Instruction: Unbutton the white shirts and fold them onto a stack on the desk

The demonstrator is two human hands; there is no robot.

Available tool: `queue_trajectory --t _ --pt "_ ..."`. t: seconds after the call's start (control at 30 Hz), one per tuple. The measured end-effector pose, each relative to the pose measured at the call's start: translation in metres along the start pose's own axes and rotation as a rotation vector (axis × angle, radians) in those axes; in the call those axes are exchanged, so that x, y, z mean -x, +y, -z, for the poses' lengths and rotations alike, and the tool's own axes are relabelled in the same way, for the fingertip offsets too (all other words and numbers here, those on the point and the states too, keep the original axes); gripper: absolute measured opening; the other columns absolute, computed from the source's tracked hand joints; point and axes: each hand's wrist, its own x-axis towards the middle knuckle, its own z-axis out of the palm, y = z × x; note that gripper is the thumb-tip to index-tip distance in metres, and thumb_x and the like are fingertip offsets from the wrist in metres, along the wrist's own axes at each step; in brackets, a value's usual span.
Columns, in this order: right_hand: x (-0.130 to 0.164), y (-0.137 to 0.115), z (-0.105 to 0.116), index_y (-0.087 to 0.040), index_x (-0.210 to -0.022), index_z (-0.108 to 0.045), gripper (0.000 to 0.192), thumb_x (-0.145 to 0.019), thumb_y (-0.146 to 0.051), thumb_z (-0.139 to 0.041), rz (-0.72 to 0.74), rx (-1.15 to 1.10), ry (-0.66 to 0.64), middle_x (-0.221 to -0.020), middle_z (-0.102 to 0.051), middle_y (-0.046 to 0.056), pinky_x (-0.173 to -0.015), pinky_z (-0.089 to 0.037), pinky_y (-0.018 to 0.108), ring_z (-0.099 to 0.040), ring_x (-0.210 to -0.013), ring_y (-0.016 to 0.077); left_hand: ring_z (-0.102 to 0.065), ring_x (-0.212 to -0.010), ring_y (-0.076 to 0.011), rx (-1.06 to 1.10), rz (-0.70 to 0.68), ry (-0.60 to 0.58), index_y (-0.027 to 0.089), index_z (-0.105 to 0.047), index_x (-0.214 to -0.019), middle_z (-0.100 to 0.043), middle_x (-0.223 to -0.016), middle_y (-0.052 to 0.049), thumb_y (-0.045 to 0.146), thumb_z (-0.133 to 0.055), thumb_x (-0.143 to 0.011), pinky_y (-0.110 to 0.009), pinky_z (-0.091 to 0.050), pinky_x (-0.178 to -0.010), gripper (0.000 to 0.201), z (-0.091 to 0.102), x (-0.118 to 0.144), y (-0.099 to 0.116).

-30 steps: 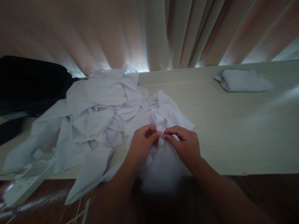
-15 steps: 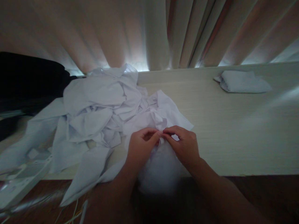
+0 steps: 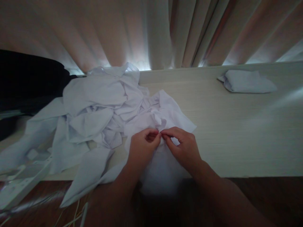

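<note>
Both hands meet at the near edge of a pale wooden table [image 3: 236,132], fingertips almost touching. The left hand [image 3: 142,149] and the right hand [image 3: 184,148] each pinch a fold of a white garment [image 3: 165,116] that drapes over the table edge toward the person. To the left, a loose pile of white clothes [image 3: 94,107] spreads across the tabletop, some pieces hanging off the front edge. A folded white cloth [image 3: 247,81] lies well apart at the far right of the table. Beige curtains [image 3: 153,31] hang behind, and a dark bundle [image 3: 26,78] sits at the far left.
</note>
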Motion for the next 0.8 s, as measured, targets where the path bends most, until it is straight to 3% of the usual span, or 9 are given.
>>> queue_trajectory --t 0.23,0.53,0.8 --pt "-0.001 -0.004 0.003 -0.020 -0.092 -0.075 0.011 -0.085 -0.016 -0.067 -0.134 -0.069 0.037 -0.086 -0.075 0.002 -0.075 -0.054 0.028 -0.069 -0.077 0.0155 -0.073 -0.075 -0.0182 0.055 0.018 -0.019 0.015 -0.076 -0.088 -0.078 -0.081 -0.005 0.024 -0.073 -0.079 -0.025 -0.057 -0.068 0.013 0.001 -0.001 -0.002" --pt "-0.001 0.006 0.006 -0.022 -0.095 -0.073 0.014 -0.085 -0.032 -0.071 -0.376 -0.283 -0.030 -0.085 -0.076 0.002 -0.076 -0.057 0.031 -0.071 -0.078 0.0180 -0.071 -0.069 -0.0157 0.006 -0.070 -0.080 0.016 -0.075 -0.084 -0.077 -0.077 -0.003 0.021 -0.069 -0.080 -0.023 -0.055 -0.064 0.009 0.000 -0.001 -0.002" --pt "-0.002 0.006 0.007 -0.022 -0.094 -0.077 0.017 -0.083 -0.034 -0.073 -0.430 -0.344 -0.083 -0.084 -0.075 0.003 -0.071 -0.055 0.030 -0.069 -0.075 0.0178 -0.070 -0.068 -0.0145 0.001 -0.084 -0.092 0.016 -0.075 -0.084 -0.077 -0.076 -0.003 0.019 -0.067 -0.079 -0.021 -0.054 -0.062 0.010 0.000 -0.002 -0.004"
